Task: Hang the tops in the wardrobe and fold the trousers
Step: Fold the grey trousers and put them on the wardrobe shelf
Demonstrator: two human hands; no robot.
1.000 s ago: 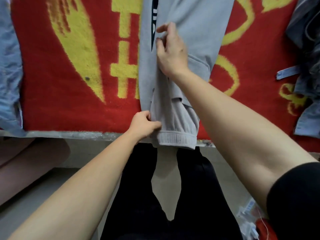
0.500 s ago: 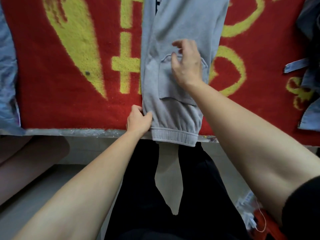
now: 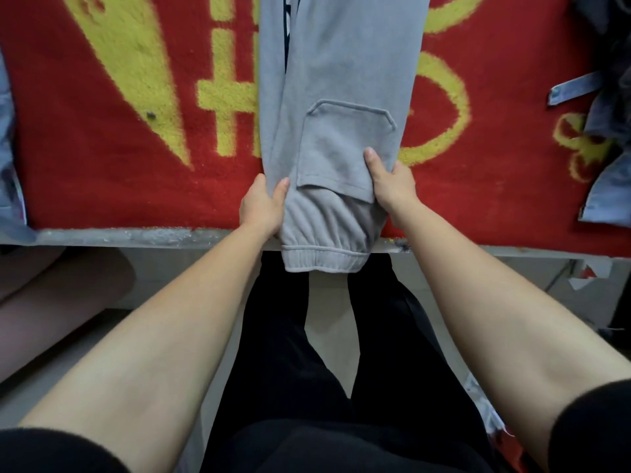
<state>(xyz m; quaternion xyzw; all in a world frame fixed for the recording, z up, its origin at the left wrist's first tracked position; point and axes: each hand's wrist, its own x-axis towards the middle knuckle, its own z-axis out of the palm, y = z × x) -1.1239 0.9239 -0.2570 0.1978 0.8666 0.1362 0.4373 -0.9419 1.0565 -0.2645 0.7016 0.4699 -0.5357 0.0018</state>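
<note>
I see only the lower legs of the trousers; the upper part runs out of the top of the view. My left hand grips their left edge and my right hand the right edge. Each thumb lies on top, while the other fingers curl under the cloth and are hidden. The fabric is soft grey fleece. Between my thumbs sits a flat patch pocket with clipped corners. Below my fingers a ribbed, gathered cuff hangs over the table's edge. Under the trousers lies a red mat, coarse-piled with yellow figures. Beyond my right fingers is crumpled blue cloth, cut off by the frame.
</note>
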